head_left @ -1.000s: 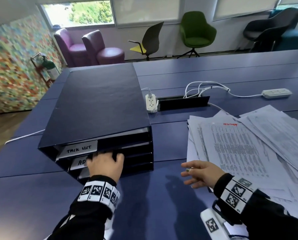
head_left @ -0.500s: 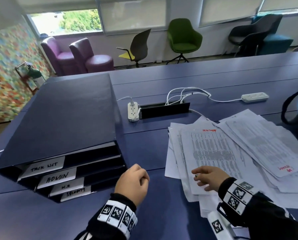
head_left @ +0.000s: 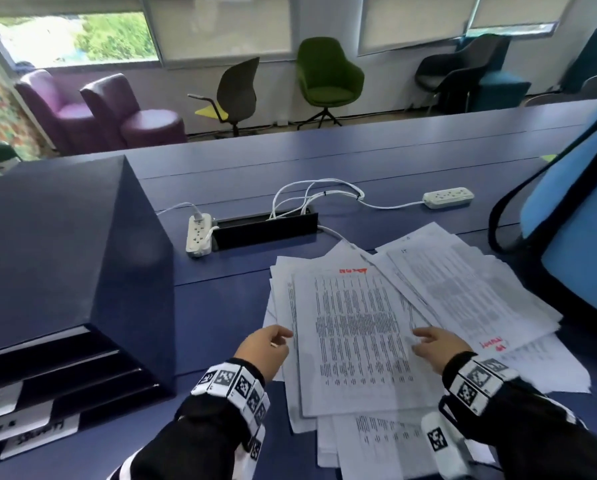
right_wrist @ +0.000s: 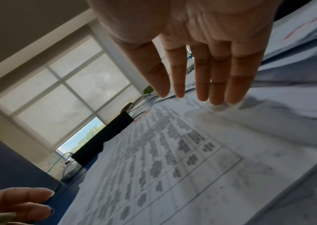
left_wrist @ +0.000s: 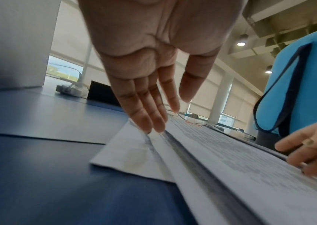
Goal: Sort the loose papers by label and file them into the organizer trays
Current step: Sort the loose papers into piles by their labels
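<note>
A loose pile of printed papers (head_left: 376, 341) lies spread on the blue table, the top sheet (right_wrist: 173, 159) marked in red at its far end. My left hand (head_left: 266, 344) is at the top sheet's left edge, its straight fingers (left_wrist: 148, 120) touching the paper edges. My right hand (head_left: 432, 344) lies over the sheet's right side with fingers (right_wrist: 217, 85) straight just above the paper. Neither hand holds anything. The dark blue organizer (head_left: 65, 258) stands at the left, its labelled trays (head_left: 30, 410) facing me.
A blue bag (head_left: 574, 216) with a dark strap stands at the right by the papers. Two white power strips (head_left: 197, 235) and cables lie beyond the pile beside a black cable box (head_left: 266, 230). Chairs line the far wall.
My left hand left the organizer's trays and moved right to the pile's left edge, uncurling its fingers. My right hand slid further onto the top sheet. The view swung right.
</note>
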Available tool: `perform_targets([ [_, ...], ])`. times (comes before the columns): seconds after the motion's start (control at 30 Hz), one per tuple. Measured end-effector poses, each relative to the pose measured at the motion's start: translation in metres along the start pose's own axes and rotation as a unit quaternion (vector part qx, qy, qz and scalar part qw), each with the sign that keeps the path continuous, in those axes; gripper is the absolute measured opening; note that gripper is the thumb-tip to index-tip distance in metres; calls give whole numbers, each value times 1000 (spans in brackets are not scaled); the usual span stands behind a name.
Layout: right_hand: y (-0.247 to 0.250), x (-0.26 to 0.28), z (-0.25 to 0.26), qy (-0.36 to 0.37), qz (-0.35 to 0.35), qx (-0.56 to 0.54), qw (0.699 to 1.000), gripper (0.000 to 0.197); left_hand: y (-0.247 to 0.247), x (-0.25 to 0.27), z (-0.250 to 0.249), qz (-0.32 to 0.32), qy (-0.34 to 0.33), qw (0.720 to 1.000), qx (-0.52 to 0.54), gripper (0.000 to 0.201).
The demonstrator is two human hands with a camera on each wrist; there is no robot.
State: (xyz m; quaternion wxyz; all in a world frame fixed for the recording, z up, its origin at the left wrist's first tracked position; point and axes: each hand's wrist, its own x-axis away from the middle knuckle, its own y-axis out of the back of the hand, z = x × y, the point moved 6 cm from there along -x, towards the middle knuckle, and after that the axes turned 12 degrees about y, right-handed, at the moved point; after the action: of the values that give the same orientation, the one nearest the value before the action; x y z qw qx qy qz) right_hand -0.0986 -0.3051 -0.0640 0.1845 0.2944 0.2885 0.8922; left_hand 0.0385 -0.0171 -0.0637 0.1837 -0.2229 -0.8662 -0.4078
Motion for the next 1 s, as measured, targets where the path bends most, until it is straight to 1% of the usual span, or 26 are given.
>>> perform_targets([
  [0.17,6,-19,-21,-3,9,-31,999,43,-18,-16,-6,0,57,996,63,22],
  [0.23,3,-23,-26,-15,13,-89,996,42,-27,-20,-2,16,81,992,99,23],
  [0.3,1,-25,-27,-31,12,-151,988,41,-35,-20,1,28,98,984,143,31],
  [0.37,-2,-28,-26,-39,10,-185,982,39,-37,-20,3,30,109,980,164,35],
  [0.47,-5,-31,-24,-45,14,-203,978,33,-38,-17,7,44,127,976,170,48],
  [0.53,-9,-33,-25,-56,38,-209,975,24,-34,-15,10,38,128,979,153,53],
  [0.63,-17,-30,-24,-56,83,-189,977,14,-32,-10,9,24,108,989,93,38],
  [0.73,-19,-28,-27,-54,91,-184,977,18,-27,-10,12,-16,112,992,64,22],
  [0.77,-19,-29,-28,-60,90,-190,976,21,-23,-10,15,-35,117,991,54,20],
  [0.83,-13,-30,-28,-60,67,-175,980,25,-10,-10,22,-71,128,988,51,19],
  [0.87,-8,-31,-27,-52,57,-149,986,29,-4,-10,27,-86,132,986,56,19],
  [0.93,6,-33,-23,-20,16,-29,999,41,11,-7,35,-117,140,981,65,21],
  [0.97,12,-31,-20,-15,2,23,1000,46,17,-5,39,-132,145,978,70,23],
  [1.0,17,-29,-16,-15,-7,48,999,51,23,-4,43,-143,151,975,76,26],
])
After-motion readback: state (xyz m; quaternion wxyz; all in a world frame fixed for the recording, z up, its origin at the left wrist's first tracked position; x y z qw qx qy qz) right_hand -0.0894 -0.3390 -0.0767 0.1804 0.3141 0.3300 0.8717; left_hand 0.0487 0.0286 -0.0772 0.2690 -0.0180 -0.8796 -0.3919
